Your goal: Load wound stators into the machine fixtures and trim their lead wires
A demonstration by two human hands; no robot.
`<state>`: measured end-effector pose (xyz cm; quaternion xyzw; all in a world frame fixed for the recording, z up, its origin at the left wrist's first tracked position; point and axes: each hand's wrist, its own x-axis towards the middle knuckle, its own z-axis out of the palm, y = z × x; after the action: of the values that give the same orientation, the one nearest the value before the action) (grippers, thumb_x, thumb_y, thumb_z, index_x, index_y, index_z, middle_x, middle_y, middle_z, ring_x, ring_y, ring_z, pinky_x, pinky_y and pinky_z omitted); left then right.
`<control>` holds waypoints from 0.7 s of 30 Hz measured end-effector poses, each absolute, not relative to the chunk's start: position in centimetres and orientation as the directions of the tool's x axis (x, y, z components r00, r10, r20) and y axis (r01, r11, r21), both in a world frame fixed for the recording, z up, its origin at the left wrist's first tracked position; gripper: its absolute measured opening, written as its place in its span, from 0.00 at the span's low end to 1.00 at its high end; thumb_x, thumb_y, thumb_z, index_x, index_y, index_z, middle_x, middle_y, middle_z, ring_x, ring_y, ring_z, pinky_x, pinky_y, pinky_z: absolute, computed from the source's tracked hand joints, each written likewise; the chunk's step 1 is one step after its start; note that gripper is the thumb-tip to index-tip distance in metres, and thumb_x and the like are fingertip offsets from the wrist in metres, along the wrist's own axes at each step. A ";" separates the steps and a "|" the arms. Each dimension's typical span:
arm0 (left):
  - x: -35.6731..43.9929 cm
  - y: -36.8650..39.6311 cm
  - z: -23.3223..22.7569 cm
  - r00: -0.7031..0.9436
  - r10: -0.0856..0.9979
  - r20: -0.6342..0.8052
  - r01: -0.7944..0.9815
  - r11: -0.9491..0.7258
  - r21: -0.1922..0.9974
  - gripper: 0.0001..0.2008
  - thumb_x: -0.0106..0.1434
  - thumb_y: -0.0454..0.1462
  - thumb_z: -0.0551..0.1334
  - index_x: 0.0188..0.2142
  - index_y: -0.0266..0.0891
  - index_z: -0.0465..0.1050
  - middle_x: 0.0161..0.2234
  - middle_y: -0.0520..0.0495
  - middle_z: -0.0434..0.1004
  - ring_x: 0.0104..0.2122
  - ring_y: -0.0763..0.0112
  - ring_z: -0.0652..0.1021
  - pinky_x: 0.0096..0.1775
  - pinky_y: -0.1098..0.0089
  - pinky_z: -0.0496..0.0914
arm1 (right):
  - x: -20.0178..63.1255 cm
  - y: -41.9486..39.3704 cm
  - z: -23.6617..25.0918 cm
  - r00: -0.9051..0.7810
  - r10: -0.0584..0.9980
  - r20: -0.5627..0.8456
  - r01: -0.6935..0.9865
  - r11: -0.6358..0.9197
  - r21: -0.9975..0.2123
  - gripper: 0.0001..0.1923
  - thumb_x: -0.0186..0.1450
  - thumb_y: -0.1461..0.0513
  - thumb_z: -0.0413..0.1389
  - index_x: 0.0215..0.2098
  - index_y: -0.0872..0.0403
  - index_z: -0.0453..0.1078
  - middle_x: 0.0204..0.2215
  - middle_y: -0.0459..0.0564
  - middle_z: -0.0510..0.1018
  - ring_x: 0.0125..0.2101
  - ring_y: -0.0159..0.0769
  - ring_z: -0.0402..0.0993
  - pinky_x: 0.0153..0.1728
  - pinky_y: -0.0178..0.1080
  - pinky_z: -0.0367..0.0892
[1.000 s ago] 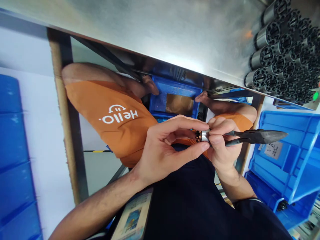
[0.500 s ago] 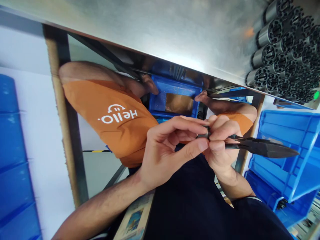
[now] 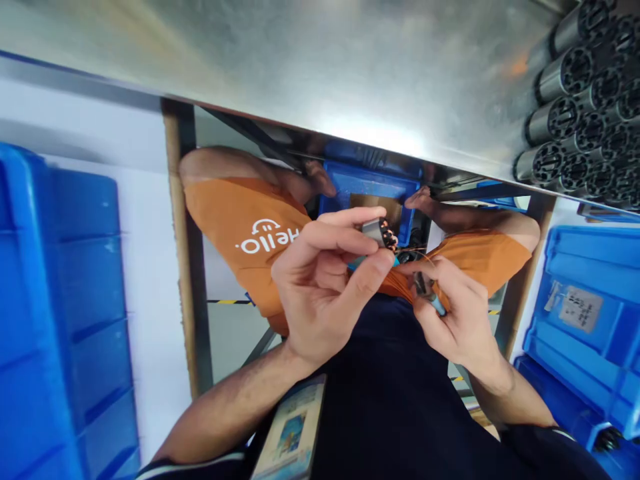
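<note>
My left hand (image 3: 325, 280) pinches a small metal cylinder, a motor stator (image 3: 373, 231), between thumb and fingers. Copper windings and dark slots show at its right end. From there a thin copper wire (image 3: 420, 252) runs to my right hand (image 3: 457, 307), whose fingers are bent close by. This hand is closed on a small hand tool (image 3: 424, 285) with a dark metal end and a light blue part. It looks like pliers, but the palm and fingers hide most of it. The two hands are apart, above my lap.
Many similar metal cylinders (image 3: 560, 120) with slotted ends are stacked at the right of the metal table (image 3: 310, 60). Blue bins stand on the left (image 3: 95, 300) and right (image 3: 575, 267). A blue crate (image 3: 345, 177) with something brown in it lies between my feet.
My hands have separated, and the stator's wound end now shows. The black pointed tool part that stuck out rightward from my right hand is gone from sight. The view has shifted.
</note>
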<state>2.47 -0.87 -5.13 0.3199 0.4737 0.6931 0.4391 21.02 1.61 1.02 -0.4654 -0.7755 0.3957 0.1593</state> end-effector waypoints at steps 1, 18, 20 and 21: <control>2.5 -0.8 -5.2 -0.419 0.905 0.072 -0.256 -0.194 0.947 0.05 0.76 0.36 0.75 0.47 0.45 0.82 0.56 0.49 0.89 0.55 0.67 0.88 0.55 0.69 0.84 | 20.8 1.7 1.0 -0.524 0.842 -0.128 0.600 0.259 -0.757 0.18 0.71 0.72 0.56 0.54 0.49 0.77 0.38 0.45 0.81 0.38 0.36 0.77 0.42 0.40 0.74; 2.4 -1.3 -4.4 -0.377 0.908 0.181 -0.077 -0.225 0.971 0.06 0.73 0.31 0.74 0.44 0.42 0.81 0.56 0.48 0.90 0.47 0.71 0.88 0.51 0.68 0.84 | 21.0 2.0 1.2 -0.527 0.841 -0.120 0.658 0.314 -0.684 0.11 0.72 0.70 0.57 0.47 0.52 0.78 0.35 0.45 0.80 0.34 0.34 0.77 0.37 0.38 0.71; 2.5 -1.3 -4.6 -0.371 0.912 0.176 -0.099 -0.227 0.969 0.07 0.71 0.30 0.74 0.44 0.43 0.81 0.56 0.49 0.90 0.46 0.71 0.88 0.50 0.68 0.84 | 21.1 2.0 1.0 -0.510 0.850 -0.133 0.681 0.304 -0.667 0.08 0.72 0.69 0.60 0.44 0.51 0.78 0.33 0.44 0.81 0.31 0.33 0.78 0.35 0.37 0.71; 2.7 -1.2 -4.8 -0.371 0.914 0.165 -0.118 -0.222 0.968 0.08 0.71 0.29 0.74 0.44 0.43 0.81 0.55 0.49 0.90 0.45 0.72 0.88 0.50 0.69 0.84 | 21.1 2.0 0.8 -0.504 0.852 -0.141 0.689 0.298 -0.661 0.08 0.72 0.69 0.61 0.44 0.50 0.78 0.32 0.43 0.81 0.30 0.33 0.78 0.34 0.36 0.71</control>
<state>2.66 -1.25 -4.81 0.4066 0.4893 0.6677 0.3865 21.09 2.02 0.80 -0.4838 -0.7966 0.3423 0.1191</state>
